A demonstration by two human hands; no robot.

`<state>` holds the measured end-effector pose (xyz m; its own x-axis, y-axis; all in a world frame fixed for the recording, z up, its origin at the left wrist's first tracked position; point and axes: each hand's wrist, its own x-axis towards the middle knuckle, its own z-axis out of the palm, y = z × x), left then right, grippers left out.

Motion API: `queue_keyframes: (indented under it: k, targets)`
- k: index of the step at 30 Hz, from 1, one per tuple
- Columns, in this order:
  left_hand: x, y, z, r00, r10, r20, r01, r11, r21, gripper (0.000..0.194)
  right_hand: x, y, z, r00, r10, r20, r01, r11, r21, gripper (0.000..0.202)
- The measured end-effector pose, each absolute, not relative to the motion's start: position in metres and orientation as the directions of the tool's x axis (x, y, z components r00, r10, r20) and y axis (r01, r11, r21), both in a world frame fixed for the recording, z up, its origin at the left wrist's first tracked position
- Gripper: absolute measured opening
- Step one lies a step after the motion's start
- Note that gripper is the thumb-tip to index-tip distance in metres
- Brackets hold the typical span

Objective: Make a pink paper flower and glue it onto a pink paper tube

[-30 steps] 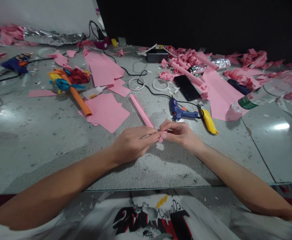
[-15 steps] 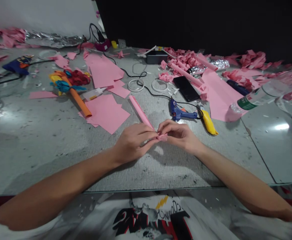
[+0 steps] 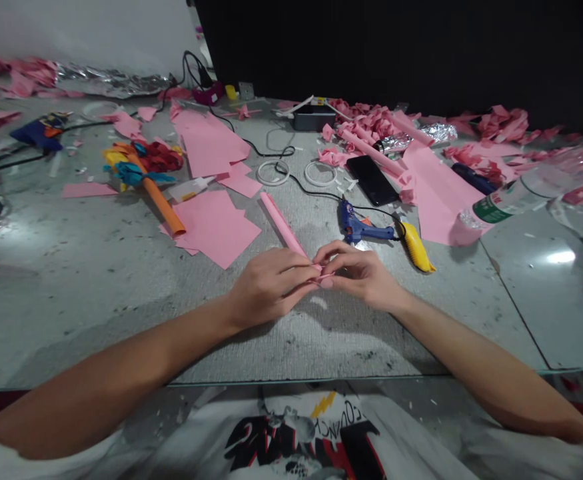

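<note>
My left hand (image 3: 270,285) and my right hand (image 3: 360,275) meet near the table's front middle. Between their fingertips is a small folded pink paper piece (image 3: 325,276), pinched from both sides and partly hidden by the fingers. A rolled pink paper tube (image 3: 284,225) slants away from my left fingers; its near end is hidden at the hands. Left of it lie stacked pink paper squares (image 3: 216,225). Beyond my right hand rests a blue glue gun (image 3: 366,229) beside a yellow object (image 3: 416,247).
A black phone (image 3: 372,180) and two white rings (image 3: 272,173) lie farther back. On the left is an orange tube (image 3: 164,207) with coloured paper. A plastic bottle (image 3: 514,197) lies at right, near a large pink sheet (image 3: 436,193). Cables cross the table (image 3: 96,287).
My right fingers have shifted slightly around the small pink piece, which shows less than before. The whole view has moved a little; both hands stay together.
</note>
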<state>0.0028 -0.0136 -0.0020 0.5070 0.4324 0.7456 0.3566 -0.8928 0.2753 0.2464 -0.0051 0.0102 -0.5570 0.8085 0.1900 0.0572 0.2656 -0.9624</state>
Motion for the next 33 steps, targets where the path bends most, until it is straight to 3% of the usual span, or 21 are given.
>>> queue_keyframes:
  k: [10, 22, 33]
  targets:
    - [0.004, -0.014, -0.001, 0.504, 0.43, 0.749, 0.345, -0.895, 0.282, 0.012, 0.247, -0.004, 0.008, -0.57, 0.799, 0.189, 0.023, 0.245, -0.969, 0.013]
    - [0.001, -0.013, -0.001, 0.532, 0.42, 0.735, 0.347, -0.9, 0.264, 0.014, 0.247, -0.005, 0.017, -0.601, 0.766, 0.228, 0.113, 0.364, -0.925, 0.007]
    - [0.001, -0.013, -0.002, 0.522, 0.417, 0.744, 0.365, -0.898, 0.247, 0.015, 0.246, -0.006, 0.019, -0.568, 0.791, 0.23, 0.133, 0.363, -0.922, 0.006]
